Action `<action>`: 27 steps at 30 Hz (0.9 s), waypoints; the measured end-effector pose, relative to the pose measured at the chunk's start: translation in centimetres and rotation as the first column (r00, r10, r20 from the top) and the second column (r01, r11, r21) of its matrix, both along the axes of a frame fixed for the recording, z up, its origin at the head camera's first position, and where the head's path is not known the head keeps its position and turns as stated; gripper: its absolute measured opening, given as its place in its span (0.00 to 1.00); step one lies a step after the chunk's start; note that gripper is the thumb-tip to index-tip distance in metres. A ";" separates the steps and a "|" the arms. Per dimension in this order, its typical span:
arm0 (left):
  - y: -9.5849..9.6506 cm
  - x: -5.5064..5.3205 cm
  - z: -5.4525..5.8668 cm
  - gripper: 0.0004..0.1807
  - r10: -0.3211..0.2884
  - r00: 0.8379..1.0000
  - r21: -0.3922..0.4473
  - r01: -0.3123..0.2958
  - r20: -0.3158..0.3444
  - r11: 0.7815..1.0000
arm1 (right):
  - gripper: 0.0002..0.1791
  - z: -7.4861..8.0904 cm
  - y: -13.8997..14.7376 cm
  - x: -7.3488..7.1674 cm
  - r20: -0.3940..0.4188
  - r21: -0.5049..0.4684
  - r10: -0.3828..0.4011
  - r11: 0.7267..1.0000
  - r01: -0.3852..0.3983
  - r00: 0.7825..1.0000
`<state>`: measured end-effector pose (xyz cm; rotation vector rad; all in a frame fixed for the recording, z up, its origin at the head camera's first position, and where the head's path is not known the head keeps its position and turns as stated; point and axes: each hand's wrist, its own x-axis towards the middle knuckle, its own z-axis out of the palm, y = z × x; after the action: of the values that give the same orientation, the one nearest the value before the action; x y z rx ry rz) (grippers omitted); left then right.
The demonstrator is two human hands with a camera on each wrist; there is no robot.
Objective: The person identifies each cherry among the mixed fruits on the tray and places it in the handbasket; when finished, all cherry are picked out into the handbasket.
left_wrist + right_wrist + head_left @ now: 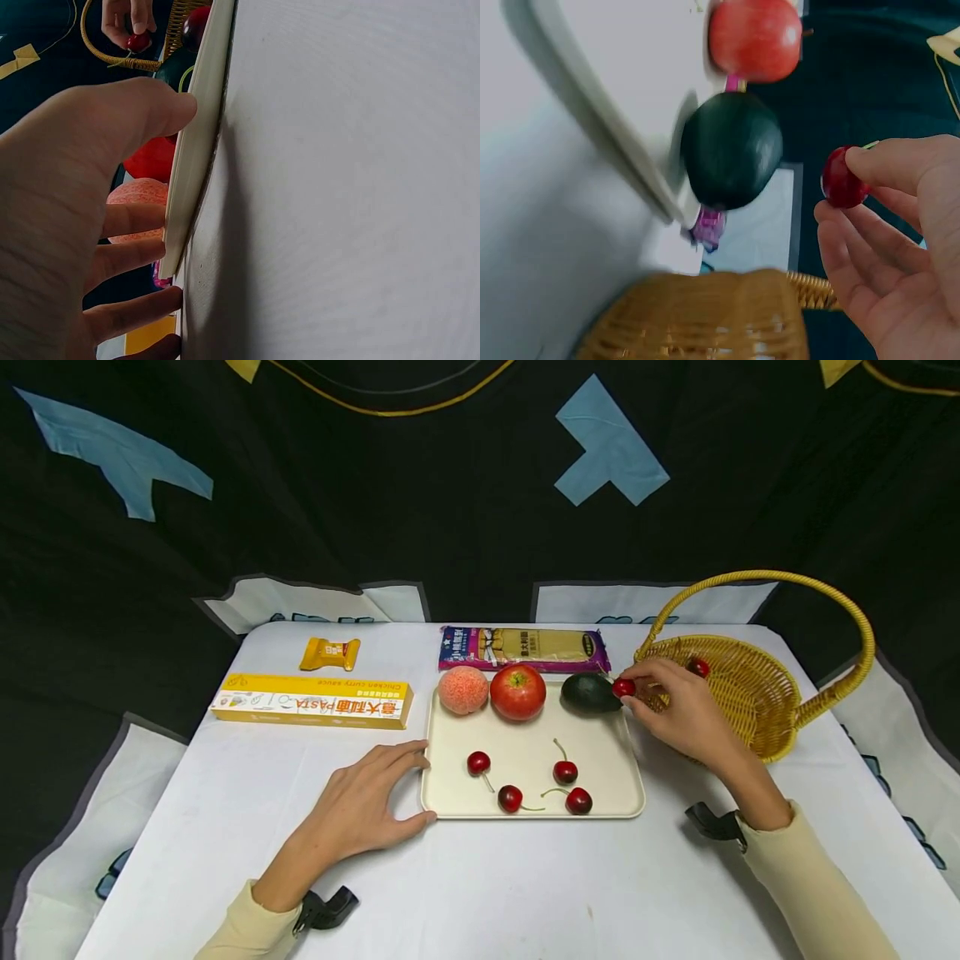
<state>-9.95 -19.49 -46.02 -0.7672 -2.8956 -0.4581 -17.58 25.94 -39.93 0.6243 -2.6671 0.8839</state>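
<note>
My right hand [688,710] pinches a dark red cherry [843,180] between thumb and fingertips, its green stem sticking out. In the head view the held cherry overlaps the tip of a dark green avocado [588,693]. My left hand [358,802] lies at the left side of a cream tray [525,745], fingers spread, with fingertips and thumb at its rim. Several stemmed cherries [565,772] lie on the tray's near half. Along its far side sit a pinkish, rough-skinned round fruit [462,690], a red apple [517,693] and the avocado.
A yellow wicker basket [757,710] with a tall arched handle stands right of the tray, holding a cherry [698,667]. Behind the tray lies a purple-ended pasta packet [525,647]. On the left are a yellow pasta box [311,702] and a small orange-yellow wrapped snack [330,654].
</note>
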 end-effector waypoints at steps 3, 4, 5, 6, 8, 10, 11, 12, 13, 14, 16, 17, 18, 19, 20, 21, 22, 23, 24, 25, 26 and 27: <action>0.0 0.0 0.0 0.35 -0.001 1.000 0.000 0.001 -0.003 1.000 | 0.20 0.0 1.0 0.1 0.018 0.007 -0.031 0.999 0.031 0.999; 0.0 0.0 0.0 0.35 -0.003 1.000 0.002 0.003 -0.006 1.000 | 0.20 0.0 1.4 0.1 0.023 0.009 -0.040 0.999 0.039 0.999; 0.0 0.0 0.0 0.35 -0.002 1.000 0.001 0.002 -0.005 1.000 | 0.20 0.0 1.7 0.1 0.028 0.009 -0.051 0.999 0.051 0.998; 0.1 0.0 0.0 0.35 -0.002 1.000 0.000 0.002 -0.006 1.000 | 0.20 0.1 2.0 0.2 0.031 0.009 -0.059 0.998 0.059 0.998; 0.1 0.0 -0.1 0.35 -0.001 1.000 -0.001 0.000 -0.006 1.000 | 0.20 0.1 2.6 0.3 0.041 0.013 -0.072 0.997 0.071 0.997; 0.1 0.0 -0.1 0.35 -0.001 1.000 0.001 0.001 -0.006 1.000 | 0.20 0.2 3.2 0.4 0.046 0.012 -0.084 0.996 0.083 0.995; 0.1 0.0 -0.1 0.35 0.000 1.000 -0.001 0.000 -0.004 1.000 | 0.20 0.2 3.5 0.4 0.048 0.013 -0.092 0.996 0.092 0.995; 0.1 0.0 -0.1 0.35 0.000 1.000 -0.001 0.000 -0.004 1.000 | 0.20 0.2 3.8 0.5 0.052 0.014 -0.099 0.995 0.098 0.994; 0.1 0.0 -0.1 0.35 0.002 1.000 -0.002 -0.002 -0.004 1.000 | 0.20 0.2 4.0 0.4 0.059 0.014 -0.108 0.994 0.107 0.992; 0.1 0.0 0.0 0.35 0.004 1.000 -0.003 -0.004 -0.003 1.000 | 0.20 0.1 4.2 0.4 0.066 0.012 -0.117 0.993 0.116 0.991; 0.0 0.0 0.0 0.35 0.007 1.000 -0.005 -0.007 0.000 1.000 | 0.20 0.0 4.6 0.3 0.081 0.011 -0.141 0.990 0.141 0.987; 0.0 0.0 0.0 0.35 0.008 1.000 -0.006 -0.008 0.001 1.000 | 0.20 -0.1 4.8 0.3 0.091 0.011 -0.154 0.988 0.154 0.984; 0.0 0.0 0.0 0.35 0.009 1.000 -0.006 -0.009 0.002 1.000 | 0.20 -0.1 4.9 0.2 0.097 0.012 -0.165 0.986 0.165 0.981; 0.0 0.0 0.1 0.35 0.009 1.000 -0.005 -0.009 0.003 1.000 | 0.20 -0.2 5.1 0.1 0.100 0.017 -0.175 0.985 0.174 0.979; 0.0 0.0 0.1 0.35 0.009 1.000 -0.004 -0.009 0.005 1.000 | 0.20 -0.3 5.4 0.0 0.101 0.019 -0.181 0.983 0.180 0.978; 0.0 0.0 0.0 0.35 0.008 1.000 -0.004 -0.008 0.005 1.000 | 0.21 -0.5 5.6 -0.1 0.101 0.022 -0.186 0.982 0.185 0.977; 0.0 0.0 0.0 0.35 0.007 1.000 -0.003 -0.007 0.005 1.000 | 0.21 -0.6 5.8 -0.2 0.101 0.025 -0.189 0.982 0.187 0.977; 0.0 0.0 0.0 0.35 0.006 1.000 -0.002 -0.006 0.006 1.000 | 0.21 -0.7 6.0 -0.3 0.100 0.030 -0.191 0.982 0.189 0.976; 0.0 0.0 0.0 0.35 0.006 1.000 -0.001 -0.006 0.007 1.000 | 0.21 -0.8 6.1 -0.4 0.101 0.036 -0.191 0.981 0.188 0.976; 0.0 0.0 0.0 0.35 0.006 1.000 -0.001 -0.006 0.007 1.000 | 0.21 -0.9 6.3 -0.5 0.105 0.043 -0.192 0.981 0.188 0.976; 0.1 -0.1 0.0 0.35 0.005 1.000 -0.002 -0.005 0.008 1.000 | 0.21 -1.0 6.4 -0.6 0.105 0.051 -0.192 0.981 0.188 0.976; 0.1 -0.1 0.0 0.35 0.005 1.000 -0.002 -0.005 0.008 1.000 | 0.21 -1.1 6.6 -0.8 0.106 0.060 -0.192 0.981 0.187 0.976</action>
<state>-10.01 -19.41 -46.06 -0.7594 -2.9055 -0.4591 -18.36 32.53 -41.07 0.3313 -2.7975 0.8237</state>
